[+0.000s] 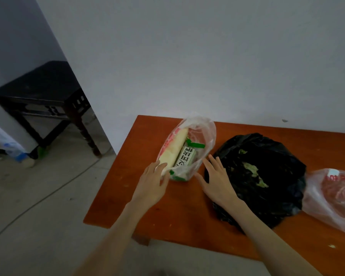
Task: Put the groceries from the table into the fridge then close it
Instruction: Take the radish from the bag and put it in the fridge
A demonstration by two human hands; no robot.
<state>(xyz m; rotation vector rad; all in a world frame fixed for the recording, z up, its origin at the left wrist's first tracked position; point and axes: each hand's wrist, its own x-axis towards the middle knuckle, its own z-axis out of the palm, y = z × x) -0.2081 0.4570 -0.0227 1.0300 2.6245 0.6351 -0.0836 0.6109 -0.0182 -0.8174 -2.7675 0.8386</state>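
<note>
A clear plastic bag (189, 148) printed with red marks is seen lying on the orange-brown table (167, 216), near its far left corner and close to the white wall (207, 56). Inside it a long pale yellowish item (174, 149) is laid lengthwise, and beside that a green and white package (184, 160) bearing large black Chinese characters on a white label; the characters are shown upside down and are not read with certainty. A green clip or tag (196, 144) is seen at the package's far end.

The left hand (152, 184) is held with fingers straight and loosely spread, its fingertips resting against the near left side of the clear bag. The right hand (217, 182) is likewise spread flat, fingers extended, just beside the bag's right side; whether it touches the plastic cannot be told. Nothing is gripped by either hand.

Immediately right of the right hand, a crumpled black plastic bag (263, 180) is spread on the table, with pale green leafy scraps (253, 170) on its surface. Further right, at the edge of view, a second translucent bag (335, 198) with red printing and reddish contents is lying, touching the black bag.

Off the table to the left, a dark wooden side table (42, 92) is seen standing on the grey concrete floor (38, 206).
</note>
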